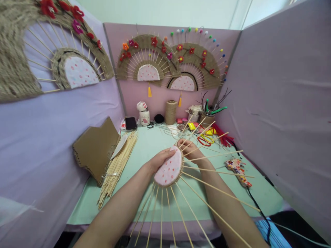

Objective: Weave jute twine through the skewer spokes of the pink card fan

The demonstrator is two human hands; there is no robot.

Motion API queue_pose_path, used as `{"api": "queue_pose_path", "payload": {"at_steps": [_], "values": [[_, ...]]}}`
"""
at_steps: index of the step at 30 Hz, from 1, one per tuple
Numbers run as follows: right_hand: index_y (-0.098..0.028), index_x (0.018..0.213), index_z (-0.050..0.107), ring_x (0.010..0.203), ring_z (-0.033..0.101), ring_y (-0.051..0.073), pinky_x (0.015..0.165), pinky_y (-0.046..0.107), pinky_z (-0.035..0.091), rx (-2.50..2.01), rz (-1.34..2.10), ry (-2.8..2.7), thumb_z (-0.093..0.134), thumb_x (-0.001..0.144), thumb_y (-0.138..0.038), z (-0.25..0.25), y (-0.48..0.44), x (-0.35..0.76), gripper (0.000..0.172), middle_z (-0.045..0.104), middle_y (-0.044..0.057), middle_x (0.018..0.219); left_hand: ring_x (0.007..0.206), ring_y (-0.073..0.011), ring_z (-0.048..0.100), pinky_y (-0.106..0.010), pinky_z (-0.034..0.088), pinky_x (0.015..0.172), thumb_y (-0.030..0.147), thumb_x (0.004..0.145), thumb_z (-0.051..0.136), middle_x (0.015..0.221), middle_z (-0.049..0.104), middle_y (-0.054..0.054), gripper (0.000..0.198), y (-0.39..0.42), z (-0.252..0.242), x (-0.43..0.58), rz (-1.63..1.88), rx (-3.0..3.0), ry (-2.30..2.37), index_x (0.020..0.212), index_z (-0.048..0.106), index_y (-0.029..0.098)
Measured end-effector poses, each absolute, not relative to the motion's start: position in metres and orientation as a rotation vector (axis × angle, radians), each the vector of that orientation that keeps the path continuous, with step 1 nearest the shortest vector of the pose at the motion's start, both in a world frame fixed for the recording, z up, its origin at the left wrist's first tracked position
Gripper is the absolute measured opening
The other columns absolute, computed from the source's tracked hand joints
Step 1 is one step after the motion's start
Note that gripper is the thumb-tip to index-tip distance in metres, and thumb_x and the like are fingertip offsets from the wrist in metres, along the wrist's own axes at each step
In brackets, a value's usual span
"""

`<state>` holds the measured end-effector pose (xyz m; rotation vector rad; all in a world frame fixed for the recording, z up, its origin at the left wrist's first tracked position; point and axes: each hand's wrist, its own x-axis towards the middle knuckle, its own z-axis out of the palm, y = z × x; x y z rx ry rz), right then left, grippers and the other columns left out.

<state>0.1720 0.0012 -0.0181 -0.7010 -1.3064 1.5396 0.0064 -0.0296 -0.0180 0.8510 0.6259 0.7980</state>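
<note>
My left hand (159, 159) grips a half-round fan base (169, 172) covered in white cloth with pink-red spots, its thumb lying over the front. Thin bamboo sticks (204, 169) fan out from the base's curved edge, towards the right and down to me. A narrow band of brown twine (181, 168) runs along that edge. At the far end of the curve my right hand (190, 148) has its fingers pinched together among the sticks, close to the rim. Whatever lies between those fingertips is too small to make out.
A bundle of bamboo sticks (120, 165) and cut cardboard (97, 150) lie left. Behind stand a twine spool (170, 112) and a pot with green-handled pliers (218, 110). Red-handled scissors (204, 140) lie back right; a patterned glue gun (238, 170) lies right. Finished fans (147, 43) hang behind.
</note>
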Motion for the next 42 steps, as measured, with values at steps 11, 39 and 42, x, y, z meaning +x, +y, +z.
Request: {"api": "queue_pose_path", "payload": {"at_steps": [11, 39, 42], "values": [[-0.019, 0.065, 0.059, 0.047, 0.043, 0.008, 0.05, 0.024, 0.036, -0.717, 1.438, -1.268, 0.075, 0.06, -0.03, -0.0161, 0.0036, 0.1721, 0.02, 0.049, -0.006, 0.051, 0.057, -0.0111, 0.059, -0.021, 0.044, 0.056, 0.027, 0.06, 0.077, 0.071, 0.065, -0.002, 0.035, -0.031, -0.0208, 0.0052, 0.793, 0.802, 0.585, 0.087, 0.06, 0.014], [-0.02, 0.07, 0.058, 0.05, 0.05, 0.01, 0.044, 0.023, 0.038, -0.65, 1.466, -1.135, 0.08, 0.056, -0.033, -0.0141, 0.0034, 0.1747, 0.028, 0.053, -0.004, 0.06, 0.084, -0.0212, 0.066, -0.03, 0.048, 0.077, 0.019, 0.069, 0.066, 0.09, 0.069, -0.012, 0.044, -0.0313, -0.0178, 0.0037, 0.757, 0.81, 0.375, 0.111, 0.059, 0.01], [-0.019, 0.071, 0.06, 0.052, 0.051, 0.01, 0.048, 0.024, 0.04, -0.659, 1.44, -1.127, 0.08, 0.055, -0.033, -0.0149, 0.0057, 0.1773, 0.029, 0.055, -0.004, 0.064, 0.095, -0.024, 0.064, -0.032, 0.048, 0.082, 0.019, 0.069, 0.066, 0.1, 0.068, -0.014, 0.047, -0.0311, -0.0175, 0.0028, 0.751, 0.824, 0.364, 0.115, 0.057, 0.01]]}}
